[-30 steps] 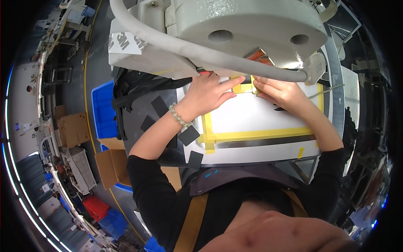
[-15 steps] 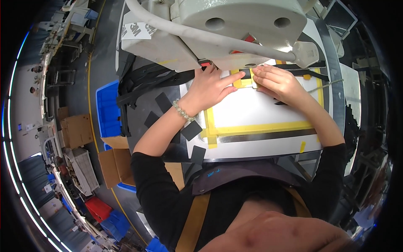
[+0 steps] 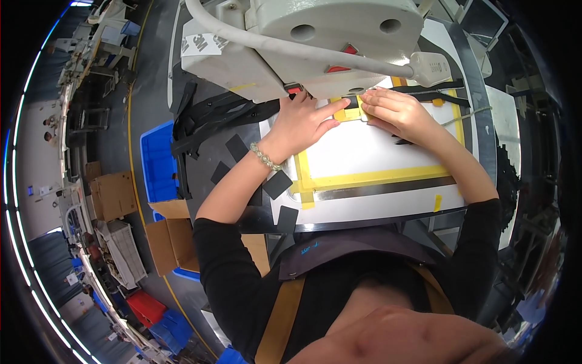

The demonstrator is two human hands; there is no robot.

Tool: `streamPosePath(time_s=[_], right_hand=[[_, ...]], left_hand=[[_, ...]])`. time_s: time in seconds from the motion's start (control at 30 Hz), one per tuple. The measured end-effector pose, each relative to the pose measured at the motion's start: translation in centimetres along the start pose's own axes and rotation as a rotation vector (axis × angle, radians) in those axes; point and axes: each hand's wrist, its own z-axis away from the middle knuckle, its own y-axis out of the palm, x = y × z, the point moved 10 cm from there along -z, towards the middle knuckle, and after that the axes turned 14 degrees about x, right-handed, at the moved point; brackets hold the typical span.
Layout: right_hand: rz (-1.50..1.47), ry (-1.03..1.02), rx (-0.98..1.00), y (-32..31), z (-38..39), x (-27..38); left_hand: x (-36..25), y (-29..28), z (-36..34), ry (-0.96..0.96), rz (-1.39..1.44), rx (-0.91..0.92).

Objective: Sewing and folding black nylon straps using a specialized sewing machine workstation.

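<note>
My left hand (image 3: 295, 124), with a beaded bracelet on its wrist, lies at the front of a sewing machine (image 3: 327, 36). Its index finger and thumb are spread, and the index tip touches the left side of a yellow-taped guide (image 3: 350, 114). The other fingertips reach under the machine head, partly hidden. My right hand (image 3: 401, 114) is at the guide's right side, fingers together and bent over its edge. What they grip, if anything, is hidden. A short dark bit (image 3: 402, 142) shows under its palm. Black straps (image 3: 445, 95) lie just beyond this hand.
A heap of black straps (image 3: 221, 112) hangs off the table's left side, above a blue bin (image 3: 159, 164). Dark square pieces (image 3: 277, 184) lie by my left forearm. Yellow tape (image 3: 376, 179) borders the white work surface (image 3: 351, 155). An open cardboard box (image 3: 173, 242) stands lower left.
The whole view has shifted slightly. Both hands stay at the guide in nearly the same pose, with the right fingers a little more bent over its edge.
</note>
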Motion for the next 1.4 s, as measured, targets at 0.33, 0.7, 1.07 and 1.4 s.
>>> streamPosePath(time_s=[0.33, 0.7, 1.07, 1.4], right_hand=[[-0.01, 0.016, 0.049, 0.6, 0.1, -0.5], [-0.033, 0.028, 0.06, 0.7, 0.2, -0.6], [-0.014, 0.0, -0.004, 0.2, 0.3, -0.5], [0.012, -0.039, -0.025, 0.1, 0.3, 0.3]], left_hand=[[0.0, -0.1, -0.1, 0.008, 0.023, -0.005], [-0.7, -1.2, 0.2, 0.059, -0.086, -0.112], [-0.3, -0.7, 0.0, 0.009, -0.029, -0.031], [0.0, -0.6, 0.1, -0.038, 0.012, 0.025]])
